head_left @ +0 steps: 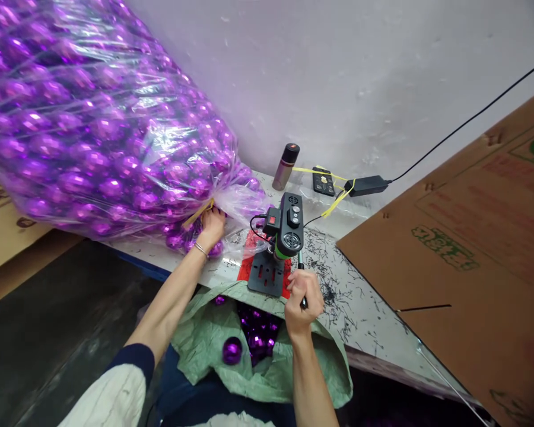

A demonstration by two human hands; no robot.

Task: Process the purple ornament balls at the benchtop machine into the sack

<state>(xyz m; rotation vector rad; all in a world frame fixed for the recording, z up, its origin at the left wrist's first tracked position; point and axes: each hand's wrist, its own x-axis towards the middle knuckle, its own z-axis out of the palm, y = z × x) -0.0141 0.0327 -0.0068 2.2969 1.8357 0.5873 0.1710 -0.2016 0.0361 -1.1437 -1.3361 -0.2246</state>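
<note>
My left hand (213, 225) reaches into the gathered mouth of a large clear plastic bag (115, 142) full of shiny purple balls; its fingertips are hidden among balls and plastic. My right hand (305, 299) is closed around the black-gripped lever (301, 259) of a small black machine (292, 222) on the table. The machine's slotted base plate (266, 274) lies over a red sheet (244, 268). Below, an open green sack (196, 356) holds purple balls, with one ball (232, 350) resting on its inner side.
Behind the machine stand a spray can (286, 166), a black remote-like device (323, 181) and a power adapter (368, 185) with a cable. Black bits litter the table (365, 314). Cardboard boxes stand right (471, 255) and left (9, 231).
</note>
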